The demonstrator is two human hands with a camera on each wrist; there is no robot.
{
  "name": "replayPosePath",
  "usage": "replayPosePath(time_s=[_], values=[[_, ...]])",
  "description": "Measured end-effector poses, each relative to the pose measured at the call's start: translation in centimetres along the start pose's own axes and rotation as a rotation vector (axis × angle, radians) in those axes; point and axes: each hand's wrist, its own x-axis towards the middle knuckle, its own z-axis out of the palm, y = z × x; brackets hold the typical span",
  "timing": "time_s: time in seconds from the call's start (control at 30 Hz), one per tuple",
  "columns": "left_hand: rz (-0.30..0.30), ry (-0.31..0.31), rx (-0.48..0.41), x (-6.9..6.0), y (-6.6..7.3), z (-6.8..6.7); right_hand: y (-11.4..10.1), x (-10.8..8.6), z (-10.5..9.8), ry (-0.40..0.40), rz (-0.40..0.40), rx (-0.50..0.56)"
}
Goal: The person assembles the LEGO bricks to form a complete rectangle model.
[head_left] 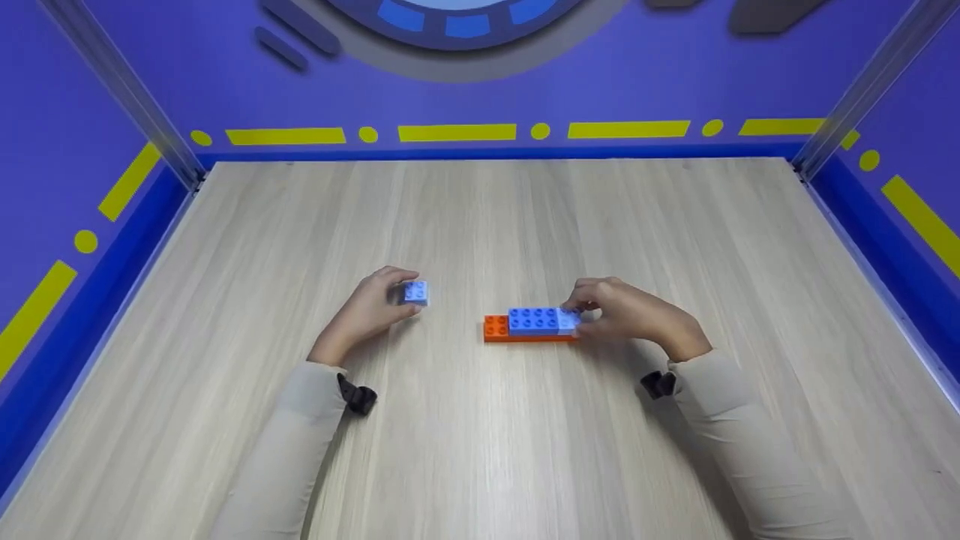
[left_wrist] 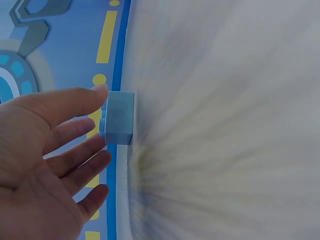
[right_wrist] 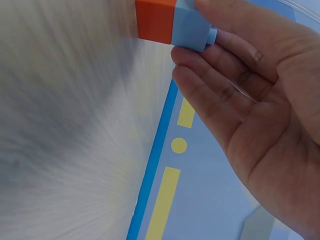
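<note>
In the head view a small light blue brick (head_left: pixel 416 292) lies between the thumb and fingers of the left hand (head_left: pixel 373 310); the left wrist view shows the thumb and a finger at the ends of this brick (left_wrist: pixel 120 118). To the right, an orange base brick (head_left: pixel 496 328) carries a blue brick (head_left: pixel 532 320) and a paler blue one (head_left: pixel 568 321) at its right end. The right hand (head_left: pixel 626 311) pinches that paler brick. From the right wrist, the light blue brick (right_wrist: pixel 190 27) sits against the orange brick (right_wrist: pixel 155 21), between thumb and fingers.
A wood-grain table (head_left: pixel 480 450) lies under both hands. Blue-purple walls (head_left: pixel 465 101) with yellow markings stand at its back and sides. Small black devices (head_left: pixel 360 399) are strapped at both wrists, over the sleeves.
</note>
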Motion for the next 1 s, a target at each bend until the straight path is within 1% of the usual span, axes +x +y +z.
replayPosePath(time_s=[0.1,0.37,0.63,1.0], values=[[-0.003,-0.006,0.000,0.04,-0.16,-0.03,-0.08,-0.01,0.00,-0.001,0.002,-0.001],[-0.043,-0.010,-0.004,-0.02,-0.32,-0.01,-0.16,-0.02,0.00,-0.003,0.014,0.004],[-0.027,0.003,-0.017,-0.13,-0.35,0.13,-0.09,-0.05,0.07,-0.011,0.021,0.016],[-0.019,-0.006,-0.004,-0.04,-0.15,0.21,0.12,0.02,0.09,-0.018,0.035,0.033]])
